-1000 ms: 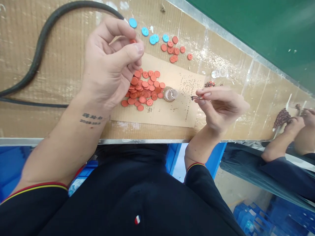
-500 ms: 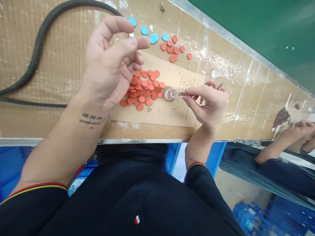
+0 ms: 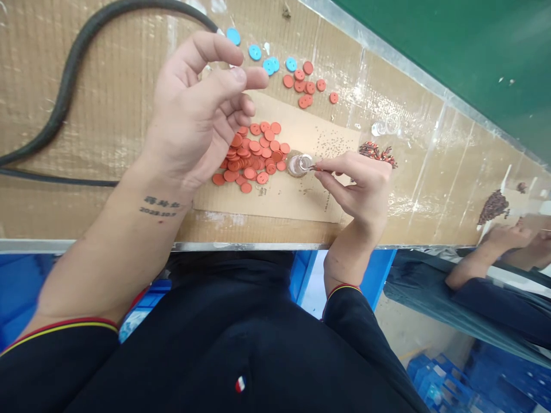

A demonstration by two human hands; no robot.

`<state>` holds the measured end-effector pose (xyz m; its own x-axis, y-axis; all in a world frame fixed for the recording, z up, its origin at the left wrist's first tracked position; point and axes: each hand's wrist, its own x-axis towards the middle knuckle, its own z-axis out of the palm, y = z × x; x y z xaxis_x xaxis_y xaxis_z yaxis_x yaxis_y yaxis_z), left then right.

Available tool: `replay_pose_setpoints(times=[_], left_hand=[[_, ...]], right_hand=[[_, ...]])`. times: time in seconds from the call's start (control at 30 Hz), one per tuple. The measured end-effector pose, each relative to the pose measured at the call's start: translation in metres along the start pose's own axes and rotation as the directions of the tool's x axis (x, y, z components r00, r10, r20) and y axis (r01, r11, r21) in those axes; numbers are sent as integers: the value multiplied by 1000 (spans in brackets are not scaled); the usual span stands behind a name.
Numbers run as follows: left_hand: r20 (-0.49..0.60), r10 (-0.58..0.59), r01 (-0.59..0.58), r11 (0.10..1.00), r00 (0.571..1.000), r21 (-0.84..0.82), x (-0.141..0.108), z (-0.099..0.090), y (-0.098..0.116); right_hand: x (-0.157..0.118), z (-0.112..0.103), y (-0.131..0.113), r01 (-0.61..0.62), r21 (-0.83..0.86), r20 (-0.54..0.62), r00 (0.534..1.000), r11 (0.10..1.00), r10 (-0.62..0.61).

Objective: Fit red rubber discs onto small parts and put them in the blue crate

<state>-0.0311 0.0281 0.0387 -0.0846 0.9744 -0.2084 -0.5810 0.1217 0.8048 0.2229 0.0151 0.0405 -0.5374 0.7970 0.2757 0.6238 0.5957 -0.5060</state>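
My left hand [image 3: 198,109] is raised over the left part of the table, thumb and index fingertip close together in a pinch. What they hold, if anything, is too small to make out. Beneath it lies a pile of red discs [image 3: 253,152], partly covered by the hand. To the right of the pile is a small clear glass jar [image 3: 299,164]. My right hand [image 3: 359,183] pinches thin dark wire ends, their tips at the jar's mouth; the rest is hidden by the fingers. Behind this hand lies a bundle of red and black wires [image 3: 379,154].
Blue discs [image 3: 255,53] and more red discs [image 3: 310,88] lie farther back. Tiny bits [image 3: 331,143] dot the cardboard sheet [image 3: 297,201]. A black cable [image 3: 71,74] curves at left. Clear small parts [image 3: 385,126] lie behind the wires. Another person's hands [image 3: 508,241] are at far right.
My right hand has moved slightly left, bringing the wire tips to the jar's mouth. My left hand has shifted slightly right; the white piece seen between its fingertips no longer shows.
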Motion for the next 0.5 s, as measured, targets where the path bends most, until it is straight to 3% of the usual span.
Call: replay_pose_setpoints(times=[0.5], left_hand=[[-9, -8, 9, 1000, 1000, 3, 0, 1, 0]], right_hand=[[1, 2, -1, 38, -4, -31, 999, 999, -38]])
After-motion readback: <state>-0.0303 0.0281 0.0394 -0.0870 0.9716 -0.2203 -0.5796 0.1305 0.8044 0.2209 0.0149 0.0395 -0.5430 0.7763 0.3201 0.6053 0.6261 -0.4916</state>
